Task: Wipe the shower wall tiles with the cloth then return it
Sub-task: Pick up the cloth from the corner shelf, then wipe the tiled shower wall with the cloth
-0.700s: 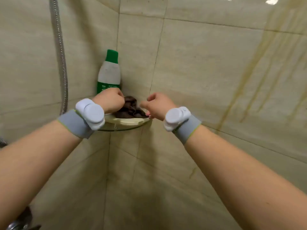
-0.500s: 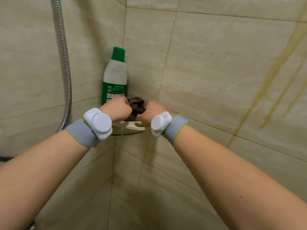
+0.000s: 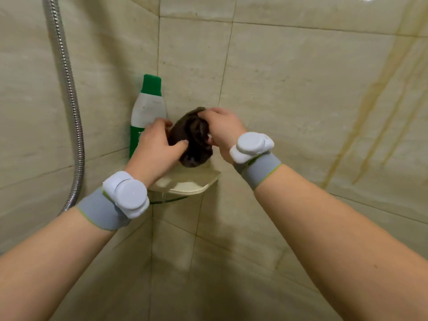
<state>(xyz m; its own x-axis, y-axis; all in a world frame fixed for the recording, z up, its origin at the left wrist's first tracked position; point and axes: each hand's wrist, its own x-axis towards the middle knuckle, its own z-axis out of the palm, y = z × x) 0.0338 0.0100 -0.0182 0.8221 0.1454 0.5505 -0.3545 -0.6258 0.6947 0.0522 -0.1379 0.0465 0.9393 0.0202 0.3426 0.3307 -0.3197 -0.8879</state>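
A dark brown cloth [image 3: 194, 140], bunched up, hangs just above the pale corner shelf [image 3: 196, 185] in the shower corner. My left hand [image 3: 157, 149] grips its left side with thumb and fingers. The cloth's top and right side are held by my right hand [image 3: 222, 128]. Beige wall tiles [image 3: 301, 89] surround the corner; those on the right carry yellow-brown streaks [image 3: 361, 117].
A white bottle with a green cap and label [image 3: 146, 112] stands on the shelf's left part, right behind my left hand. A metal shower hose [image 3: 69, 100] hangs down the left wall. Both wrists wear grey bands with white devices.
Both hands closed on the cloth where it lay on the shelf and lifted it; it now hangs above the shelf. The view has moved closer to the corner.
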